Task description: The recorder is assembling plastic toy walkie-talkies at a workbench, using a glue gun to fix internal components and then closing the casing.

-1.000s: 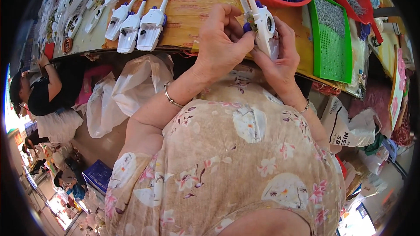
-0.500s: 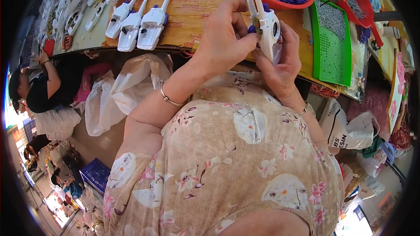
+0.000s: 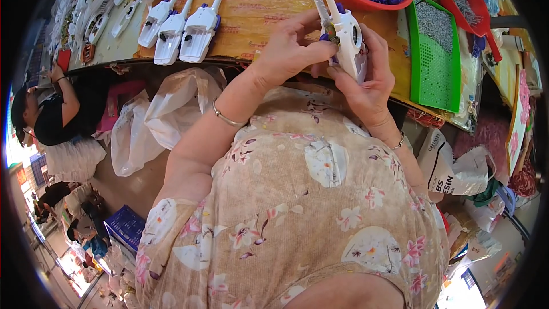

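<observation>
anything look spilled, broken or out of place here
Nothing stands out. Both hands, left hand and right hand, hold one white plastic part above the table edge. Three similar parts lie side by side, and the purple pieces stay inside the red bowl.

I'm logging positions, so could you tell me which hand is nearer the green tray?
Right. The right hand holds the white tool just beside the green tray; the left hand lies farther off.

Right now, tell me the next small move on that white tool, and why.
Probably press the purple piece home with the left hand. The right hand cradles the white tool upright off the table, and the left fingertips pinch that piece at its side, seemingly not yet flush.
</observation>
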`<state>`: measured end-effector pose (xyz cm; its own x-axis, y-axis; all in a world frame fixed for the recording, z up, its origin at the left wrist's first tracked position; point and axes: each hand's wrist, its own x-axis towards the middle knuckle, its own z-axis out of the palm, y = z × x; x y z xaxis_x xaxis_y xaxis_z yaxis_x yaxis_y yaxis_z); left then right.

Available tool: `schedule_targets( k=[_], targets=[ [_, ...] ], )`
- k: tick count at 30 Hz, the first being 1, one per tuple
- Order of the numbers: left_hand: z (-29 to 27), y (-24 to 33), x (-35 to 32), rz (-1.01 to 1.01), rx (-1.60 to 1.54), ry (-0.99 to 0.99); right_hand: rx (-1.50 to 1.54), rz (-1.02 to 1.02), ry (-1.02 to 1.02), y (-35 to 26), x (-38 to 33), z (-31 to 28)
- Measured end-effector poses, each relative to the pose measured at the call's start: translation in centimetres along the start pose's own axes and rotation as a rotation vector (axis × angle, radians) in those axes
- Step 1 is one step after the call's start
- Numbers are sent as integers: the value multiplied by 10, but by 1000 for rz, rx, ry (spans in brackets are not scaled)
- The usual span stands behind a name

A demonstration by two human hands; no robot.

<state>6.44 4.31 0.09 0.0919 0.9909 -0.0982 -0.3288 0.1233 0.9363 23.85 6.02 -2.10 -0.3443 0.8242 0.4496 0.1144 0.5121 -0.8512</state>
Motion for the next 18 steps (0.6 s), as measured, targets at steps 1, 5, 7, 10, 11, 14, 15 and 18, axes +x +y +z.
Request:
schedule_targets(
  k=[1,5,7,10,11,14,15,18],
  targets=[
    [-4,-2,2,-13,-70,-97,19,11,-19,-1,0,-1],
    [-14,-5,4,-26,-89,-192,39,13,-78,-2,2,-2],
    [-14,-8,4,23,-170,-180,51,9,-84,-5,3,-3],
    [-13,-11,4,10,-228,-140,1,-26,-81,-6,5,-3],
    [-14,-12,4,9,-227,-141,-61,-58,-72,-6,6,-3],
    [-18,-16,5,4,-275,-168,-60,-23,-71,-8,4,-1],
    [-20,-18,5,19,-298,-182,-60,-22,-71,-9,4,-1],
    [-22,-21,5,25,-341,-198,-116,-24,-62,-13,6,-1]
  ],
)
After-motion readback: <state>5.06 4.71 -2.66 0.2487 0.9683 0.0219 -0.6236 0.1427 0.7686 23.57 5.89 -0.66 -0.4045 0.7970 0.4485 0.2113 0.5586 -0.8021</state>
